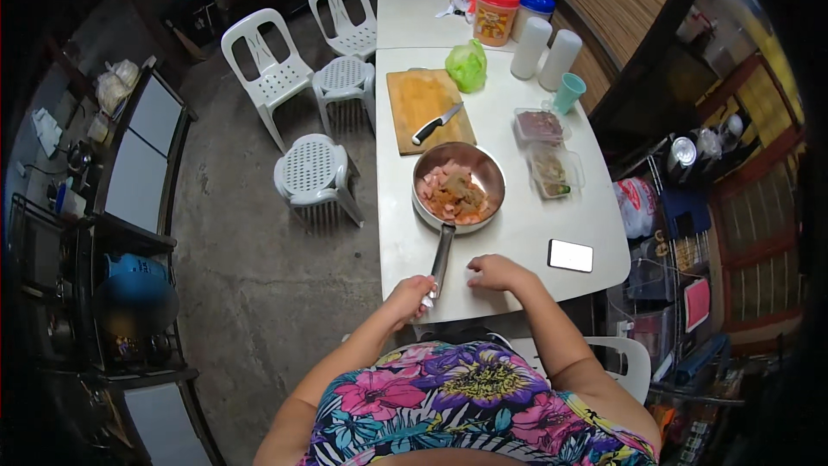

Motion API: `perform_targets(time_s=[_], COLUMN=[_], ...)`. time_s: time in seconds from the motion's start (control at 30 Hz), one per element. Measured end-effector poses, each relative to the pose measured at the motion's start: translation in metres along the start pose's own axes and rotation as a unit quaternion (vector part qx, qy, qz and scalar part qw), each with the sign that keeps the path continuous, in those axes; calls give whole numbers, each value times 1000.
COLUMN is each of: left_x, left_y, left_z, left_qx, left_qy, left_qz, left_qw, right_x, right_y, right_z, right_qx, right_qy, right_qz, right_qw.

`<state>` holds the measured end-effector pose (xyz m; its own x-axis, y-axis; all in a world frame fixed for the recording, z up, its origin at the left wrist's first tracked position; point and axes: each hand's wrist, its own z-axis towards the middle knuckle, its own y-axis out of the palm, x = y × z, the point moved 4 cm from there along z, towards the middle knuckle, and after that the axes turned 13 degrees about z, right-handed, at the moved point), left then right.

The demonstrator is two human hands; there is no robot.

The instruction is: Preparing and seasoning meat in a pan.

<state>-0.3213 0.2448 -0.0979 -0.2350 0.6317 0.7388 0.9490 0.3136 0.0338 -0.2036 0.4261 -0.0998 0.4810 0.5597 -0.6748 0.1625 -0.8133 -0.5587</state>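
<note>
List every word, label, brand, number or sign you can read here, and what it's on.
None is clear enough to quote.
Tub with the red lid: orange printed label, its lettering too small to read.
Red-and-white bag: red markings, too blurred to read.
Phone: the screen shows blank white, no readable text.

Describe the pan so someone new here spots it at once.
On the white table, find the wooden cutting board. Below it in view sits a round silver pan, its long handle held in the left hand. Unlike the clear plastic containers to its right, it is metal, with pink chunks and brown seasoning inside.
</note>
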Motion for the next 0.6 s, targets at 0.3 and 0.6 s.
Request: perform_targets(time_s=[0.3, 0.6], left_x=[-42, -104], left_y=[-79, -223], left_z=[-67, -162], left_qx=[-8, 105], left_qy=[6, 71], left_qz=[-28, -339], left_qw=[1000, 932], right_x=[-99, -302], right_y=[-34, 107], right_z=[-24, 60], right_qx=[102, 21], right_qy=[209, -201], right_qz=[-73, 83], right_qw=[970, 976])
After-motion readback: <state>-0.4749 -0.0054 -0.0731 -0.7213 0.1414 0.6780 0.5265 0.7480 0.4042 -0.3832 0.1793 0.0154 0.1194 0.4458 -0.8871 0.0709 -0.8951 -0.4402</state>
